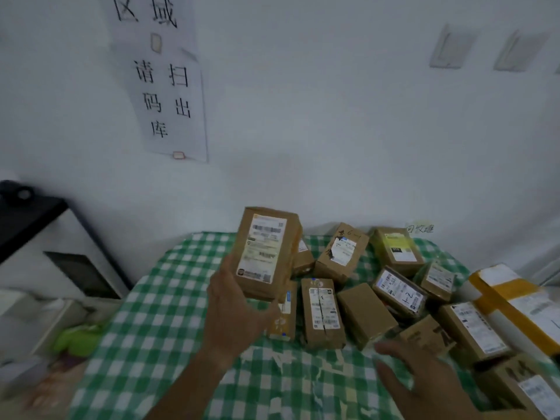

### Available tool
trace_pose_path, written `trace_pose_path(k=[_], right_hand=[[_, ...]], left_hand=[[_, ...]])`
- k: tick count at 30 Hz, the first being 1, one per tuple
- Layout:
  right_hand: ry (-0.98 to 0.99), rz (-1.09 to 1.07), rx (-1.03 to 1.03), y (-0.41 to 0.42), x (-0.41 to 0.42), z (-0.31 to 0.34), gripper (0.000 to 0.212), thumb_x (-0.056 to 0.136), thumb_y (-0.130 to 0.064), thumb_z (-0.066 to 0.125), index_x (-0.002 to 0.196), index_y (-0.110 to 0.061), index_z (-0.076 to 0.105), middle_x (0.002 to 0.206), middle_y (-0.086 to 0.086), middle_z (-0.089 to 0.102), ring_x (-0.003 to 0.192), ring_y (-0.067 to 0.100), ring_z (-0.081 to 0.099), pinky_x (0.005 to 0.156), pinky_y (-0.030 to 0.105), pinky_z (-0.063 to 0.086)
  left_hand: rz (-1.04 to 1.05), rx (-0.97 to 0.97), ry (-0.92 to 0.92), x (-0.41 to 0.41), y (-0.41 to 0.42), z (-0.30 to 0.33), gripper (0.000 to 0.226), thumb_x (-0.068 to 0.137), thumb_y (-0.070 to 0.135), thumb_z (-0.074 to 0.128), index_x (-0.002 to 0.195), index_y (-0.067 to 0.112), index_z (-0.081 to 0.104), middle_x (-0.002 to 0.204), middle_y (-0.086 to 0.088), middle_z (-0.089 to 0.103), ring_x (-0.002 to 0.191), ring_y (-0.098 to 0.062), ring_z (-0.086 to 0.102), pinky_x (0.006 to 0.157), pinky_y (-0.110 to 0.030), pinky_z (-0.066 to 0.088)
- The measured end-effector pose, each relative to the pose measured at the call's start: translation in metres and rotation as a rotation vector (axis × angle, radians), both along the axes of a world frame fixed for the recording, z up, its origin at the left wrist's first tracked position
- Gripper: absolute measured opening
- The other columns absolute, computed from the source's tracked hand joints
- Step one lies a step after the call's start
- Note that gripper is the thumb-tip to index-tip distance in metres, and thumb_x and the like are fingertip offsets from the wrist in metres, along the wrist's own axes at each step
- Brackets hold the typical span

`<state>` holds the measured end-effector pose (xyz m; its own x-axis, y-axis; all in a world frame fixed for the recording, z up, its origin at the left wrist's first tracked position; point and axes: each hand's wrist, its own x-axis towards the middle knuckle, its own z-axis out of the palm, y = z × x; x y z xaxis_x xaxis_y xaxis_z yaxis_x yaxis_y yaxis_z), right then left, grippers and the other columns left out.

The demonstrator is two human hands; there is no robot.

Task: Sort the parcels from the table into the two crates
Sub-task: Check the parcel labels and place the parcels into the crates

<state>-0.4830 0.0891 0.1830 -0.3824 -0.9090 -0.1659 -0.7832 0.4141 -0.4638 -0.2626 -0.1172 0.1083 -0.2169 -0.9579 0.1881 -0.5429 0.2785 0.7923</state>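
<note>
Now: one parcel lifted, label up

Overhead, the wall sign (169, 95) reads 请扫码出库. The left hand (235, 310) grips a brown parcel (266, 253) from below, thumb on its left edge, its white label too blurred to read. The right hand (424, 377) hovers open, near right, over the checked tablecloth (169, 298). A box (400, 292) marked "1-2" lies among others at right.

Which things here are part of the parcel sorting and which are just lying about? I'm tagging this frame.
Part of the job:
- lifted parcel, held by the left hand
- parcels on the checked table
- right hand, over the table

Just lying about:
- wall notice
- black-topped cabinet
- green thing beside the table

No crate in view.
</note>
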Motion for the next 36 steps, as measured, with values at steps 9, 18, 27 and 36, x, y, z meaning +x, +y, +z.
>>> trace_pose_path(k=[9, 18, 27, 36], right_hand=[[-0.695, -0.029, -0.548, -0.006, 0.011, 0.1, 0.076, 0.061, -0.091, 0.066, 0.129, -0.065, 0.042, 0.123, -0.039, 0.062, 0.105, -0.007, 0.068, 0.079, 0.02, 0.059], [-0.919, -0.129, -0.82, 0.056, -0.018, 0.129, 0.065, 0.065, -0.065, 0.084, 0.126, -0.055, 0.062, 0.122, -0.01, 0.072, 0.108, 0.015, 0.073, 0.084, 0.033, 0.062], [-0.928, -0.179, -0.853, 0.1, -0.03, 0.139, 0.06, 0.073, -0.057, 0.077, 0.131, -0.047, 0.063, 0.123, -0.011, 0.073, 0.108, 0.013, 0.073, 0.079, 0.023, 0.06], [-0.885, -0.26, -0.881, 0.098, -0.015, 0.135, 0.068, 0.069, -0.059, 0.076, 0.134, -0.042, 0.063, 0.122, -0.011, 0.073, 0.109, 0.014, 0.072, 0.082, 0.026, 0.06]], left_hand=[[-0.113, -0.429, 0.16, -0.049, 0.139, 0.153, 0.125, 0.063, 0.062, 0.079, 0.161, 0.03, 0.007, 0.154, 0.008, 0.033, 0.141, -0.016, 0.038, 0.101, -0.022, 0.037], [-0.323, -0.18, 0.541, -0.064, 0.18, 0.185, 0.098, 0.067, 0.061, 0.079, 0.153, 0.039, 0.037, 0.141, 0.027, 0.056, 0.122, 0.005, 0.06, 0.084, -0.002, 0.048], [-0.596, 0.416, 0.729, -0.084, 0.166, 0.18, 0.076, 0.054, 0.067, 0.092, 0.119, 0.03, 0.078, 0.12, -0.006, 0.077, 0.111, -0.023, 0.074, 0.08, -0.028, 0.061], [-0.61, 0.455, 0.732, -0.071, 0.16, 0.175, 0.051, 0.061, 0.058, 0.078, 0.109, 0.042, 0.079, 0.114, -0.002, 0.079, 0.101, -0.018, 0.076, 0.087, -0.037, 0.056]])
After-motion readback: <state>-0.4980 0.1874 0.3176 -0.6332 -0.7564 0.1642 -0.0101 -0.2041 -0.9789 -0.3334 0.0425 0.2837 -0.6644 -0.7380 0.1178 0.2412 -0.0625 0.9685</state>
